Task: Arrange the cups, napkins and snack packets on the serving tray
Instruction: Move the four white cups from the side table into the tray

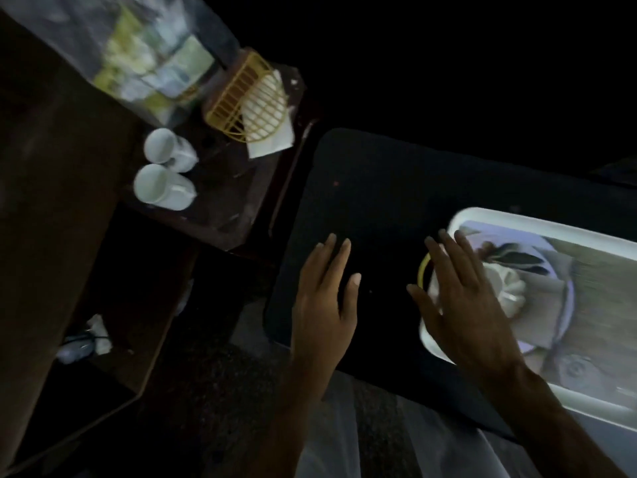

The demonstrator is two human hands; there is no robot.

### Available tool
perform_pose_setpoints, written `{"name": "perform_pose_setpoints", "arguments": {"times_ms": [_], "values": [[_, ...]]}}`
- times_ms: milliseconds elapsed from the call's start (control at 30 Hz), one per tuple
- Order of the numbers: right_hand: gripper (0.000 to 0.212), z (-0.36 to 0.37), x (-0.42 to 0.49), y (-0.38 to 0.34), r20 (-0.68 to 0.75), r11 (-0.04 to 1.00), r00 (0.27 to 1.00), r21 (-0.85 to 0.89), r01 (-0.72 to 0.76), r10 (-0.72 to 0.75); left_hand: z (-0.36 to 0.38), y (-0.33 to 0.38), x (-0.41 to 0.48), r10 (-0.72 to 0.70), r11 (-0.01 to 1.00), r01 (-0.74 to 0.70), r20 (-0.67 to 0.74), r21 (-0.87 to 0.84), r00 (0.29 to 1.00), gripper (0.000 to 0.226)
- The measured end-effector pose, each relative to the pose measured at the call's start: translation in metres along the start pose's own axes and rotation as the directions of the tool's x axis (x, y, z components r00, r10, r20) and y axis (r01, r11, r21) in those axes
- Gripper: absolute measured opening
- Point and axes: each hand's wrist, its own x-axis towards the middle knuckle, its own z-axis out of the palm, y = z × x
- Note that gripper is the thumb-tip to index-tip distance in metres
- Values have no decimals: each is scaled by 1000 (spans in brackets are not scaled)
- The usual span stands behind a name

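Observation:
A white-rimmed serving tray (537, 222) with a printed picture lies at the right on a dark table. My right hand (462, 298) hovers over its left end, fingers spread, holding nothing. A yellow ring (422, 270) shows under that hand. My left hand (327, 291) floats flat over the dark table, also empty. Two white cups (162, 167) stand side by side on a brown side table at the left. White napkins (272, 132) sit in a yellow wire holder (238, 98) behind the cups. Blurred snack packets (151, 60) lie in clear plastic at the top left.
The dark table (379, 188) fills the middle. A brown wooden side table (224, 208) stands to its left, with a lower shelf holding crumpled white items (89, 339). The scene is dim and blurred.

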Motion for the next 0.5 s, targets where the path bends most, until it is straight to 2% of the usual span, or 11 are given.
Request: {"name": "perform_pose_setpoints", "arguments": {"times_ms": [167,333,500], "values": [[79,37,33,-85,94,991,992,-94,93,-84,-63,-61,13,62,983,-50,-65,176,996,52],[78,79,74,-162,167,979,969,-68,193,-180,-129,-122,41,0,979,34,-171,199,985,54],[77,114,117,-222,151,967,957,-17,254,-249,-178,-175,81,-58,977,101,-221,186,974,54]]}}
